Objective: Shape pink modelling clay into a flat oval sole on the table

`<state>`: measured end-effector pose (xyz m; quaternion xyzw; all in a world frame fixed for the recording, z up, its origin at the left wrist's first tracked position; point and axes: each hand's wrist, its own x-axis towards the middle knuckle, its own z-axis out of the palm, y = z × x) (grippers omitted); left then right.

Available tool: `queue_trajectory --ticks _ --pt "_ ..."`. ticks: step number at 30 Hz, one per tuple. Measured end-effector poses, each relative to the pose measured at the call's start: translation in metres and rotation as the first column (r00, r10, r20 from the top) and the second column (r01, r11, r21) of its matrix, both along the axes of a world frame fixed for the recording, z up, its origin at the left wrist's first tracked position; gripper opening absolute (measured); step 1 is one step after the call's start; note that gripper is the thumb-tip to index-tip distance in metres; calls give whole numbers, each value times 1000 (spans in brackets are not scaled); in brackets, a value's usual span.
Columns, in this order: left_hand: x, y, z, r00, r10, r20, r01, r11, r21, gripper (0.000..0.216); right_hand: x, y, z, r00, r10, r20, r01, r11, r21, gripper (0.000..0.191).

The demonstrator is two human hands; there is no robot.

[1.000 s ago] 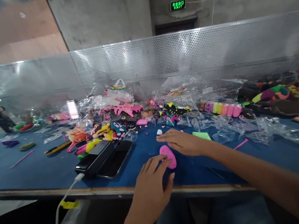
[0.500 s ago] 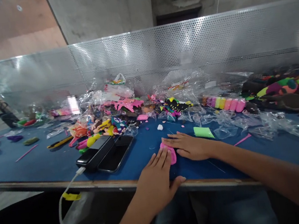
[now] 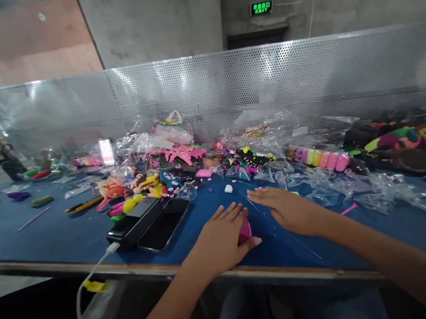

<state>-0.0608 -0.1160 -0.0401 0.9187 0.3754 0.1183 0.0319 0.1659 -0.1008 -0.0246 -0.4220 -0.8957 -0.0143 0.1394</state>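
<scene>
My left hand [image 3: 222, 238] lies flat over a piece of pink modelling clay [image 3: 244, 231] near the table's front edge. Only the right side of the clay shows; the palm and fingers cover the rest. To the right, my right hand [image 3: 288, 210] is open, fingers stretched out, apart from the clay. A small white lump of clay [image 3: 228, 189] lies just beyond both hands. Behind my right hand, a light green piece [image 3: 294, 193] is almost wholly hidden. Past the right wrist lies a thin pink tool [image 3: 349, 208].
A phone [image 3: 166, 225] and a black power bank [image 3: 134, 221] with a white cable [image 3: 83, 309] sit left of my hands. Coloured clay figures [image 3: 152, 184] and clear plastic wrappers [image 3: 388, 196] crowd the back and right. A perforated metal screen [image 3: 200, 80] stands behind the blue table [image 3: 66, 231].
My right hand has come off the pink clay and moved right, now hiding most of the green piece. My left hand has slid further over the clay, covering more of it.
</scene>
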Motion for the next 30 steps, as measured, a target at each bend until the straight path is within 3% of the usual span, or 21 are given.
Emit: queue_trajectory --ticks 4,8,11,15,21,30 --pt "4 0 -4 999 -46 5 46 998 -45 81 5 -7 3 1000 -3 -12 3 1000 -5 59" --pt "-1 6 -5 993 -34 111 36 999 -14 66 1 -15 5 998 61 -2 -61 997 -40 47" --pt "-13 18 -1 970 93 227 -114 990 81 48 -5 -18 6 998 56 -10 -56 997 -45 40" --pt "-29 34 2 936 247 249 -271 960 68 36 -14 -9 11 1000 -1 14 1 999 -36 33" --pt "-26 36 -3 965 189 184 -204 977 67 20 -43 16 18 997 -73 2 73 995 -71 22" --pt "-26 40 -9 924 275 267 -281 959 -16 15 -60 38 2 998 -31 -52 23 991 -133 11"
